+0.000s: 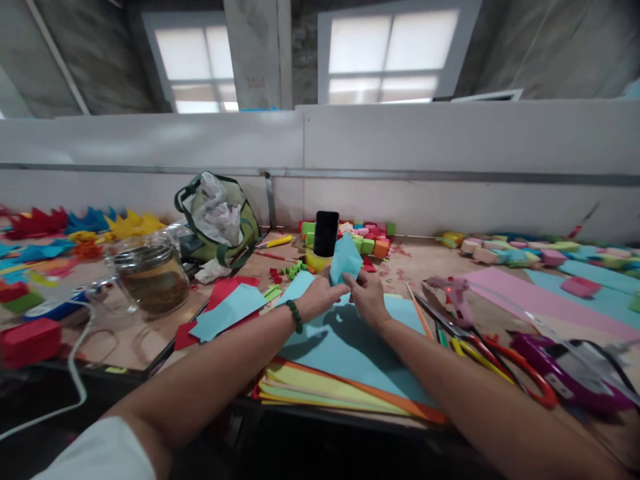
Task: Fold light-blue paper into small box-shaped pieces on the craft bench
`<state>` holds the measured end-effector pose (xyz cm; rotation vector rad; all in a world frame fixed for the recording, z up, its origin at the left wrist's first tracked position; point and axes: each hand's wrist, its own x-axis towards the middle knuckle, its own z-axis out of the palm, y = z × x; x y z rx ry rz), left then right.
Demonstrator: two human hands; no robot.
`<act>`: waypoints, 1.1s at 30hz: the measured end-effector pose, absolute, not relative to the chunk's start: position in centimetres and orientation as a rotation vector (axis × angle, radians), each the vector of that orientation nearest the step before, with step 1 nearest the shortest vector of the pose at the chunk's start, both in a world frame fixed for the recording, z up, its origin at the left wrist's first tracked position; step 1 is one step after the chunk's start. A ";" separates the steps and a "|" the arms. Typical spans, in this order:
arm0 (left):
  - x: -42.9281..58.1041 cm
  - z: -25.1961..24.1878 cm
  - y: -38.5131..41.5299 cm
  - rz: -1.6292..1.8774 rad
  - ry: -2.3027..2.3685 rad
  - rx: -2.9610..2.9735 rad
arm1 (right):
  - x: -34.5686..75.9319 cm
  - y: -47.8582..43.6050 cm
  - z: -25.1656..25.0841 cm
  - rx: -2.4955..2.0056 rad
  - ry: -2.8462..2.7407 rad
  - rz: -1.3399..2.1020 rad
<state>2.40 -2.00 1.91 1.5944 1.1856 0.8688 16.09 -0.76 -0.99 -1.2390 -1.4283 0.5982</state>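
A small piece of light blue paper (346,259) is held up between my two hands, over the middle of the table. My left hand (323,293), with a green bead bracelet (295,317) at its wrist, pinches the paper's lower left side. On the other side, the fingers of my right hand (369,297) grip its lower right edge. Beneath both hands lies a large light blue sheet (350,360) on a stack of coloured paper (320,390). Cut blue paper (230,311) rests on red paper to the left.
Scissors (480,353), a pink glue gun (457,297) and a purple device (565,373) lie at the right. A phone (326,233) stands upright behind my hands. A lidded glass jar (150,277) and a green bag (220,220) stand to the left.
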 end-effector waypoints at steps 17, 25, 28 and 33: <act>-0.7 0.1 0.1 0.485 1.013 1.817 | 20.6 -0.2 2.3 -1.147 -1.914 1.179; -0.6 0.2 -0.6 0.522 1.178 1.885 | 20.9 0.2 1.8 -1.068 -2.064 1.100; -0.4 0.0 -0.8 0.535 1.220 1.957 | 20.5 0.2 1.3 -1.079 -2.089 1.050; 0.1 -0.2 -1.3 0.627 1.284 2.076 | 19.8 -0.3 0.9 -1.099 -2.158 1.033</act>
